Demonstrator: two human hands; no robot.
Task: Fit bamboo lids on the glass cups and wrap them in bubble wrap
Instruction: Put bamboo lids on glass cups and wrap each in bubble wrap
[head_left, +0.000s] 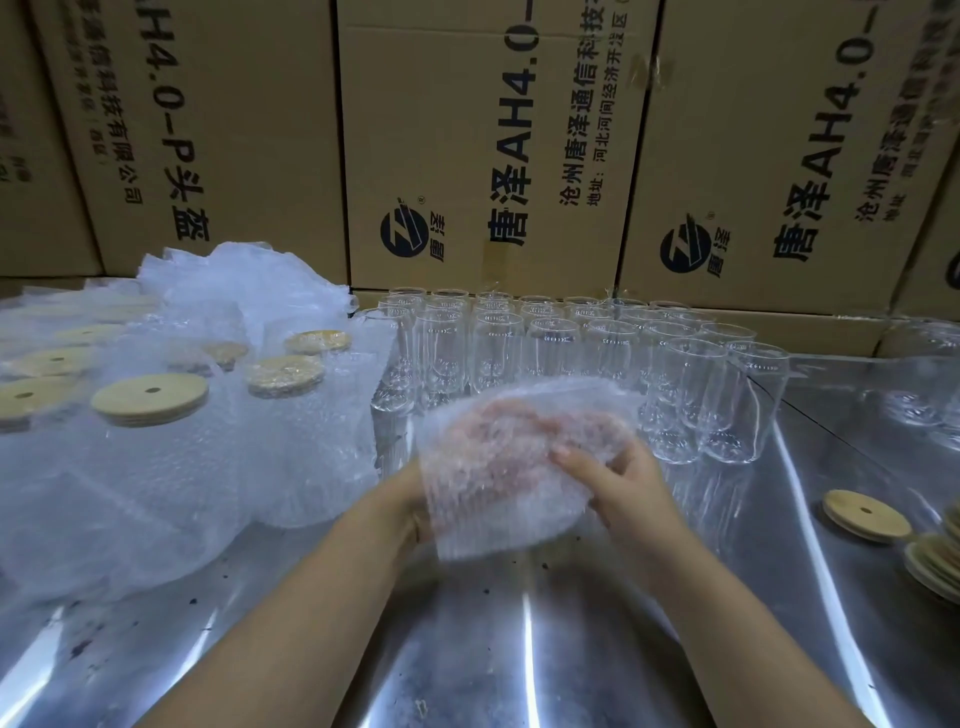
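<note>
Glass cups (566, 348) mostly unlidded, loads to go
Left hand (408, 501) and right hand (628, 483) grip bubble wrap (514, 499); wrapped cups (156, 441) sit left of them.

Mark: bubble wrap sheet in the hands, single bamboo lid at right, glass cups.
bubble wrap sheet (493, 530), head view, lower flap
bamboo lid (866, 515), head view, top face
glass cups (550, 356), head view, front cup's wall

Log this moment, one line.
left hand grips bubble wrap | right hand grips it | bare glass cups stand behind | contents unclear
</note>
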